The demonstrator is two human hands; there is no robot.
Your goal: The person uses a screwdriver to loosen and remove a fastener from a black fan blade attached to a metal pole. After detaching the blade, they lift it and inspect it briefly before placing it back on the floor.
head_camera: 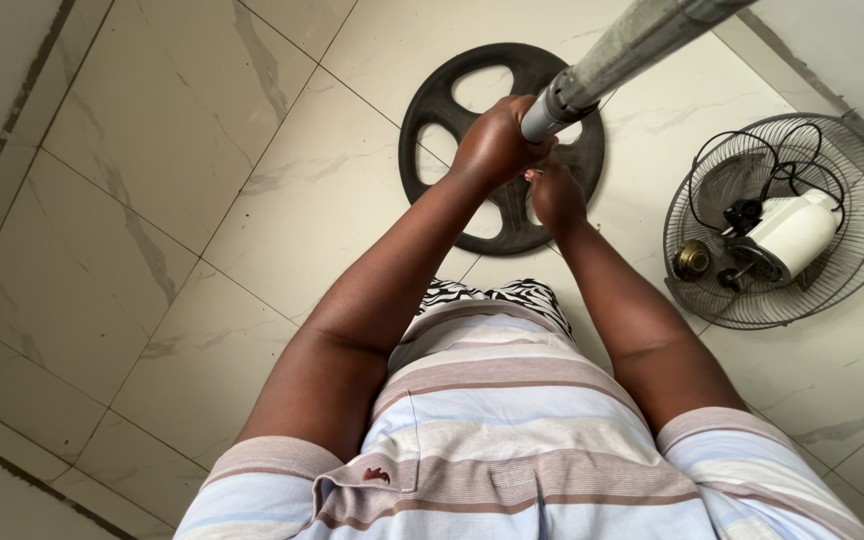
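1. Pole (617, 60): grey metal tube slanting in from the upper right, lower end just above the round black base (442, 110) lying flat on the tiled floor (132, 200)
2. Left hand (497, 140): closed tight around the pole's lower end, fingers wrapped over the pale collar there
3. Right hand (555, 192): just beneath the left, fingers curled toward the pole's tip; probably pinching something small, but mostly hidden behind the left hand, so cannot tell what
4. Risk of slipping: tilted pole held only at its bottom end, long length overhead acting as a lever; a loosened grip could swing it down onto the floor or the fan head (782, 220) to the right
5. Risk of pinching: right fingers sitting between the pole end and the base's hub; a sudden drop could trap them
6. Risk of misalignment: pole leaning rather than upright over the base's centre; could scrape the hub or tip the base
7. Risk of snagging: black cord (752, 150) looped loosely over the fan's wire cage, well apart from the hands but close to any stray swing or step
8. Counts: one pole, one black base with curved cut-outs, one fan head with wire cage and white motor, one cord, two hands, both on or at the pole
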